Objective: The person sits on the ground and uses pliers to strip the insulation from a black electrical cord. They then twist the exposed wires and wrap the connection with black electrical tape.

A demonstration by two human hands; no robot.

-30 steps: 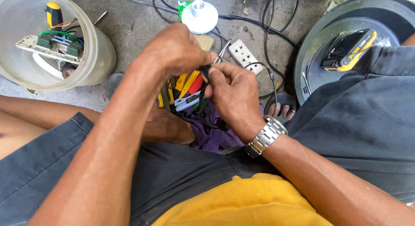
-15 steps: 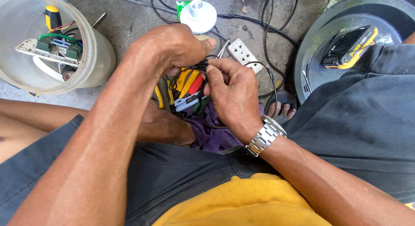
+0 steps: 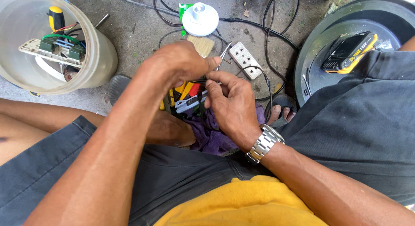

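Thin black wire (image 3: 259,72), looping: left hand (image 3: 183,64) is gripping slim metal pliers (image 3: 225,53); right hand (image 3: 231,103) is pinching the wire.

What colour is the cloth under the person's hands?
Purple; the crumpled cloth shows best in the head view, below the right hand.

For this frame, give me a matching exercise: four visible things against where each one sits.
Things:
1. yellow-handled screwdriver
2. white multi-socket power strip
3. yellow and black power-tool battery
4. silver metal wristwatch

Places:
A. in the dark round tub
B. on the right hand's wrist
C. in the translucent plastic bucket
D. on the concrete floor, beyond the hands

Pairs: 1-C, 2-D, 3-A, 4-B
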